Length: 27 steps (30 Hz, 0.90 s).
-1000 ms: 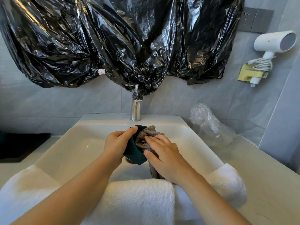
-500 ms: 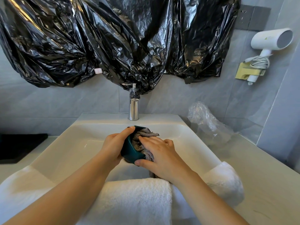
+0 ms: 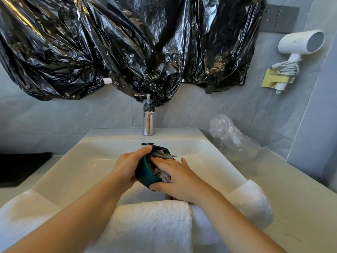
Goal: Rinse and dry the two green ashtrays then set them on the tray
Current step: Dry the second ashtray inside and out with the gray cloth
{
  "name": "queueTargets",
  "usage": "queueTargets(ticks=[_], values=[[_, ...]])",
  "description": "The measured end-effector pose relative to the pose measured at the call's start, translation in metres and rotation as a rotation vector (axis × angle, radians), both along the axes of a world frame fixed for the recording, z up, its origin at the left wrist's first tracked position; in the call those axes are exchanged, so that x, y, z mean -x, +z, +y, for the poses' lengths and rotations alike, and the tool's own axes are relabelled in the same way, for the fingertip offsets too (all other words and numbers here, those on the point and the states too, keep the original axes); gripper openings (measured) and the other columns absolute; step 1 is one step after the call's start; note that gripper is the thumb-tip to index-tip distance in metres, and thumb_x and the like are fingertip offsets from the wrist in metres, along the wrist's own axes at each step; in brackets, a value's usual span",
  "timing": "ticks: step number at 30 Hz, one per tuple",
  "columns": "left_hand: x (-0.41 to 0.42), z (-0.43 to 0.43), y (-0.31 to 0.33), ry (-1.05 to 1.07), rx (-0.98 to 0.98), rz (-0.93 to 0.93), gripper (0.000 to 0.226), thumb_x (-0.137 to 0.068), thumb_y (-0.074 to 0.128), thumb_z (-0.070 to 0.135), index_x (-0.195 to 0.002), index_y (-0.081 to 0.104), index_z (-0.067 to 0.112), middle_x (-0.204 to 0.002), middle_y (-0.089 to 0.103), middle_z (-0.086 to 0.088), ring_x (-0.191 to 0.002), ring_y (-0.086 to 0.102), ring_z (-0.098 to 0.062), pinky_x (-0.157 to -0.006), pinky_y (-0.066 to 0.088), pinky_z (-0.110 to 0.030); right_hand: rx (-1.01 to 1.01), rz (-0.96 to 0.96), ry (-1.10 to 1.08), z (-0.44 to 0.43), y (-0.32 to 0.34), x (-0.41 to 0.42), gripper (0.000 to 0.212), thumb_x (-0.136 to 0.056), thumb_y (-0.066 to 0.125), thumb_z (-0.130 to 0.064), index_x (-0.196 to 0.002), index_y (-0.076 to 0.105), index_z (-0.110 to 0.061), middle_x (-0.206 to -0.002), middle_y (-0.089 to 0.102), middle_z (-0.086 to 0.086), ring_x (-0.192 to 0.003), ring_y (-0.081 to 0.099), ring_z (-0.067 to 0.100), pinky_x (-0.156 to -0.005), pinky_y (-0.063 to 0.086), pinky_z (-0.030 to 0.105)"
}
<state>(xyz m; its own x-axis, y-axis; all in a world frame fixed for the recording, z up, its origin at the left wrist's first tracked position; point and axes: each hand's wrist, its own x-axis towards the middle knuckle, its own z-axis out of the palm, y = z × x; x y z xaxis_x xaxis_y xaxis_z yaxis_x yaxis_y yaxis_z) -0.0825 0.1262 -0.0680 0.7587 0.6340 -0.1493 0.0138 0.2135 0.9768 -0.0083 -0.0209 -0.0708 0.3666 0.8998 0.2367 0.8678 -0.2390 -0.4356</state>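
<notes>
Head view first: we hold one green ashtray (image 3: 144,175) tipped on its side above the white sink (image 3: 76,168), its open face turned toward our right. Our left hand (image 3: 127,166) cups its outer wall, thumb curled over the upper rim and the other fingers wrapped behind, clenched around it. A grey cloth (image 3: 161,161) is stuffed into the bowl of the ashtray, bunched and spilling a little past the rim at the top. Our right hand (image 3: 179,178) lies flat against that cloth, fingers pressed into the hollow and thumb hooked under the lower edge of the ashtray, so this hand grips cloth and ashtray together. We see only this one ashtray. Below our wrists a white towel (image 3: 151,223) is draped over the near edge of the basin, with a second fold bulging at the right. A chrome faucet (image 3: 148,123) stands upright at the back of the sink, straight beyond the ashtray. Crumpled black plastic sheeting (image 3: 113,44) hangs on the wall above it. On the counter to the right lies a crumpled clear plastic bag (image 3: 231,136), well apart from our hands, and a white hair dryer (image 3: 299,44) sits in a wall holder at upper right. A dark mat (image 3: 20,167) lies on the counter at far left.
</notes>
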Motion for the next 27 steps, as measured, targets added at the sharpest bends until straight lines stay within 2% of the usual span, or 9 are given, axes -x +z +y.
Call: queueTargets(ticks=[4,7,12,15,18,20,22,24,27], values=[[-0.002,0.003,-0.002,-0.016,0.038,-0.010,0.041,-0.085,0.068,0.037,-0.114,0.065,0.008,-0.109,0.070,-0.015,-0.104,0.066,-0.031,-0.092,0.054,-0.046,-0.094,0.058,0.065,0.004,-0.002,0.001,0.046,-0.084,0.065,-0.033,-0.128,0.055,-0.042,-0.133,0.055,-0.024,-0.131,0.042,0.005,-0.112,0.015,0.058],[-0.002,0.003,-0.002,-0.030,0.041,-0.011,0.041,-0.085,0.067,0.038,-0.115,0.065,0.009,-0.110,0.071,-0.015,-0.104,0.066,-0.031,-0.091,0.055,-0.045,-0.165,0.092,0.107,0.006,-0.003,-0.001,0.029,-0.080,0.067,-0.026,-0.106,0.066,-0.040,-0.118,0.063,-0.026,-0.120,0.051,0.003,-0.108,0.024,0.057],[-0.003,0.002,-0.002,-0.024,0.037,-0.003,0.043,-0.086,0.066,0.040,-0.118,0.062,0.012,-0.112,0.069,-0.014,-0.106,0.064,-0.032,-0.092,0.054,-0.046,-0.207,0.170,0.086,0.009,-0.007,-0.003,0.014,-0.074,0.071,-0.029,-0.084,0.069,-0.039,-0.088,0.067,-0.021,-0.095,0.060,0.013,-0.093,0.045,0.052],[-0.003,0.001,0.000,-0.024,0.028,-0.003,0.044,-0.087,0.065,0.040,-0.120,0.060,0.012,-0.113,0.068,-0.013,-0.106,0.063,-0.031,-0.089,0.055,-0.044,-0.215,0.151,0.024,0.009,-0.011,-0.005,0.017,-0.071,0.076,-0.033,-0.084,0.069,-0.026,-0.084,0.067,-0.012,-0.087,0.059,0.014,-0.088,0.047,0.043],[-0.002,0.001,0.000,-0.013,0.023,-0.008,0.043,-0.086,0.065,0.040,-0.118,0.061,0.010,-0.111,0.068,-0.014,-0.103,0.063,-0.030,-0.084,0.057,-0.041,-0.209,0.030,-0.004,0.008,-0.009,-0.004,0.020,-0.073,0.077,-0.036,-0.078,0.061,-0.026,-0.080,0.059,-0.014,-0.081,0.052,0.011,-0.086,0.039,0.034],[-0.001,0.003,0.000,-0.010,0.029,-0.014,0.046,-0.084,0.067,0.041,-0.118,0.061,0.010,-0.112,0.068,-0.015,-0.106,0.063,-0.031,-0.087,0.056,-0.043,-0.211,-0.061,-0.024,0.008,-0.008,-0.003,0.022,-0.076,0.075,-0.041,-0.080,0.055,-0.033,-0.081,0.054,-0.017,-0.083,0.046,0.008,-0.093,0.035,0.035],[-0.001,0.004,0.000,0.001,0.037,-0.022,0.047,-0.083,0.068,0.042,-0.117,0.063,0.009,-0.111,0.069,-0.016,-0.106,0.064,-0.032,-0.086,0.056,-0.042,-0.211,-0.118,-0.034,0.006,-0.006,-0.002,0.021,-0.079,0.072,-0.042,-0.087,0.058,-0.029,-0.090,0.057,-0.016,-0.091,0.047,0.007,-0.104,0.031,0.039],[-0.001,0.004,0.000,-0.010,0.054,-0.037,0.046,-0.084,0.068,0.040,-0.116,0.064,0.008,-0.109,0.070,-0.017,-0.104,0.065,-0.033,-0.080,0.057,-0.040,-0.190,-0.127,-0.020,0.003,-0.004,-0.001,0.027,-0.083,0.069,-0.039,-0.106,0.064,-0.027,-0.109,0.063,-0.014,-0.110,0.049,0.008,-0.114,0.022,0.041],[0.000,0.002,0.000,-0.029,0.050,-0.036,0.043,-0.085,0.068,0.039,-0.115,0.065,0.008,-0.109,0.070,-0.017,-0.104,0.066,-0.033,-0.082,0.057,-0.041,-0.132,-0.088,0.051,0.001,-0.001,0.001,0.044,-0.088,0.065,-0.037,-0.130,0.054,-0.035,-0.133,0.055,-0.020,-0.131,0.038,0.003,-0.117,0.008,0.045]])
